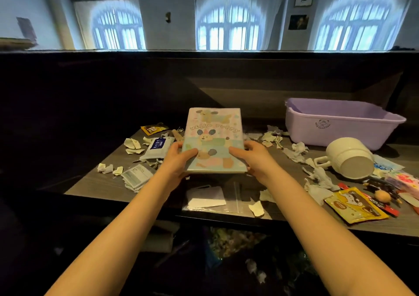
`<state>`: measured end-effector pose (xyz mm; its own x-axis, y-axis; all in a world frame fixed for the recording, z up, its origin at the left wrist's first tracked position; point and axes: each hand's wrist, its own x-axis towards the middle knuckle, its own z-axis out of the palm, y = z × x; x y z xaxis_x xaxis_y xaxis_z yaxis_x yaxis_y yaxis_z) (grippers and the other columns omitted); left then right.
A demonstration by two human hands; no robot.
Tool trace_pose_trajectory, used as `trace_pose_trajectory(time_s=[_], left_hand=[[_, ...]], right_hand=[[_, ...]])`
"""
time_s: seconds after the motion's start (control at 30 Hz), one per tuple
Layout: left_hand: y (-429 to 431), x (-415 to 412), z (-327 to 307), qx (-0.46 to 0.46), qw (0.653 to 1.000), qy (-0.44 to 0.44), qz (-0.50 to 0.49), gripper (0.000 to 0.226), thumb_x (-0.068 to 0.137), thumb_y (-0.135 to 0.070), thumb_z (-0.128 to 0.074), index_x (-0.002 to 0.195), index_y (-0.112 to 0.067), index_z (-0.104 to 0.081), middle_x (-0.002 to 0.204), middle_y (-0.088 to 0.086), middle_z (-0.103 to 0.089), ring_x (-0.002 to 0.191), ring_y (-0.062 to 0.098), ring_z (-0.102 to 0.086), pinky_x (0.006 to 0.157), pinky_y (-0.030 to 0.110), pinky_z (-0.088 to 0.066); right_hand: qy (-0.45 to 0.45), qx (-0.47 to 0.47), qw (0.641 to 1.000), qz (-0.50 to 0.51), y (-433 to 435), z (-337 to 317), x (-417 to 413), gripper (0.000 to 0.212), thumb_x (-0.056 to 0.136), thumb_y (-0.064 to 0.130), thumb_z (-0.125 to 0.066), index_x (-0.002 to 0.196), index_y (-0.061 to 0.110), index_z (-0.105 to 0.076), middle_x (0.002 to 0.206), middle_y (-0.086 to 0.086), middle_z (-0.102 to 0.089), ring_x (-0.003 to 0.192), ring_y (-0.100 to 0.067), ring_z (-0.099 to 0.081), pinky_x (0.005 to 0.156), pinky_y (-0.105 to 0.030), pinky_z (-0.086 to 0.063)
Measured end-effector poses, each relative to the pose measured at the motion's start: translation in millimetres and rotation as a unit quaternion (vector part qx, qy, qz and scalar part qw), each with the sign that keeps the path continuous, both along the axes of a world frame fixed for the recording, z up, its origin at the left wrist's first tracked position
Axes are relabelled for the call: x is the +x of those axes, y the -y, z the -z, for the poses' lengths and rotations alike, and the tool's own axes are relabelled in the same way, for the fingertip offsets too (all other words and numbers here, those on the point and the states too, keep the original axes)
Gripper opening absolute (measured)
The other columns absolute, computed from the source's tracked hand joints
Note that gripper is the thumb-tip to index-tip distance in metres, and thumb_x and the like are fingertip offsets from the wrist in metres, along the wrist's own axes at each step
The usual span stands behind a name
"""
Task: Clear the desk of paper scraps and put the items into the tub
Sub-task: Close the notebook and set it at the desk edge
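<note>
Notebook, frame centre: flat, glossy pastel cover, cartoon dogs, printed "HELLO PUPPY"; left hand and right hand grasp its lower corners. Lilac plastic tub, upper right. Torn paper scraps litter grey desk.

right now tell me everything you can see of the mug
The mug is cream-white, ceramic by its look, with ribbed walls and a looped handle. It lies on its side on the desk, flat base towards the camera, mouth towards the purple tub just behind it. The handle points left, among paper scraps. Whether it touches the tub cannot be told.
</note>
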<state>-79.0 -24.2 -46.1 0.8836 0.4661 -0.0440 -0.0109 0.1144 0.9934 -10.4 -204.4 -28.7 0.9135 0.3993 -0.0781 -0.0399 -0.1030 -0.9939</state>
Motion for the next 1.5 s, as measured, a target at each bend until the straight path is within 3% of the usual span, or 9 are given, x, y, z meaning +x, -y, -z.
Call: trace_pose_trajectory(time_s=[0.2, 0.43, 0.53, 0.63, 0.77, 1.07, 1.17, 1.27, 1.5], left_hand=[[-43, -44, -1, 0.108, 0.993, -0.014, -0.053, 0.028, 0.087, -0.016, -0.062, 0.111, -0.013, -0.048, 0.115, 0.014, -0.060, 0.100, 0.028, -0.062, 0.075, 0.031, -0.053], [-98, -73, 3, 0.257, 0.956, -0.057, -0.131, 0.039, 0.085, -0.031, -0.064, 0.118, -0.011, -0.057, 0.117, 0.007, -0.063, 0.100, 0.019, -0.060, 0.085, 0.036, -0.052], [-120, -81, 13, 0.364, 0.908, -0.090, -0.186, 0.048, 0.092, -0.031, -0.056, 0.132, -0.007, -0.048, 0.133, 0.010, -0.053, 0.118, 0.023, -0.051, 0.093, 0.033, -0.042], [-143, -81, 31, 0.477, 0.840, -0.210, -0.147, 0.065, 0.094, -0.046, -0.044, 0.144, -0.008, -0.031, 0.153, 0.014, -0.026, 0.143, 0.031, -0.019, 0.114, 0.041, -0.023], [-150, -74, 44, 0.524, 0.787, -0.320, -0.070, 0.077, 0.090, -0.063, -0.029, 0.146, -0.011, -0.025, 0.156, 0.016, -0.017, 0.145, 0.033, -0.006, 0.117, 0.050, -0.012], [-96, -30, 47, 0.548, 0.804, -0.229, 0.016, 0.073, 0.084, -0.067, -0.027, 0.144, -0.024, -0.031, 0.146, 0.011, -0.038, 0.133, 0.034, -0.034, 0.105, 0.050, -0.035], [-79, -22, 44, 0.450, 0.881, -0.141, 0.027, 0.052, 0.087, -0.043, -0.041, 0.137, -0.028, -0.041, 0.141, 0.009, -0.046, 0.128, 0.031, -0.043, 0.106, 0.044, -0.038], [-75, -21, 37, 0.341, 0.936, -0.084, -0.019, 0.034, 0.094, -0.014, -0.044, 0.125, -0.009, -0.056, 0.131, 0.013, -0.055, 0.120, 0.029, -0.050, 0.092, 0.025, -0.038], [-132, -32, 31, 0.481, 0.846, -0.105, -0.202, 0.034, 0.093, -0.010, -0.040, 0.125, -0.006, -0.054, 0.131, 0.010, -0.048, 0.126, 0.025, -0.037, 0.105, 0.038, -0.033]], right_hand=[[-0.006, 0.063, 0.998, -0.012, -54, 5, -26, 0.044, 0.088, 0.011, -0.062, 0.130, 0.006, -0.048, 0.121, -0.012, -0.062, 0.101, -0.027, -0.065, 0.080, -0.037, -0.055], [0.017, 0.080, 0.997, 0.000, -108, 10, -49, 0.031, 0.092, 0.011, -0.056, 0.122, 0.011, -0.048, 0.108, -0.004, -0.058, 0.084, -0.015, -0.061, 0.062, -0.023, -0.050], [0.021, 0.083, 0.996, 0.020, -120, 10, -51, 0.036, 0.092, 0.012, -0.056, 0.127, 0.010, -0.046, 0.111, -0.005, -0.058, 0.091, -0.019, -0.061, 0.069, -0.027, -0.052], [0.021, 0.095, 0.995, 0.036, -123, 8, -47, 0.035, 0.092, 0.012, -0.056, 0.125, 0.009, -0.046, 0.116, -0.009, -0.059, 0.094, -0.022, -0.061, 0.075, -0.033, -0.051], [0.017, 0.115, 0.992, 0.050, -118, 3, -39, 0.035, 0.093, 0.011, -0.055, 0.126, 0.009, -0.047, 0.115, -0.009, -0.060, 0.094, -0.022, -0.063, 0.079, -0.036, -0.053], [0.034, 0.122, 0.989, 0.078, -100, -1, -28, 0.041, 0.094, 0.013, -0.055, 0.133, 0.011, -0.044, 0.113, -0.005, -0.057, 0.083, -0.015, -0.061, 0.061, -0.024, -0.050], [0.040, 0.125, 0.988, 0.083, -95, -1, -25, 0.043, 0.094, 0.013, -0.055, 0.135, 0.010, -0.043, 0.114, -0.005, -0.056, 0.080, -0.011, -0.060, 0.060, -0.023, -0.049], [0.044, 0.125, 0.987, 0.089, -94, -3, -22, 0.040, 0.094, 0.012, -0.055, 0.132, 0.009, -0.045, 0.112, -0.005, -0.057, 0.080, -0.012, -0.059, 0.062, -0.023, -0.049], [0.057, 0.129, 0.984, 0.106, -102, -3, -15, 0.038, 0.094, 0.013, -0.054, 0.130, 0.009, -0.045, 0.112, -0.003, -0.054, 0.090, -0.017, -0.058, 0.066, -0.025, -0.050]])
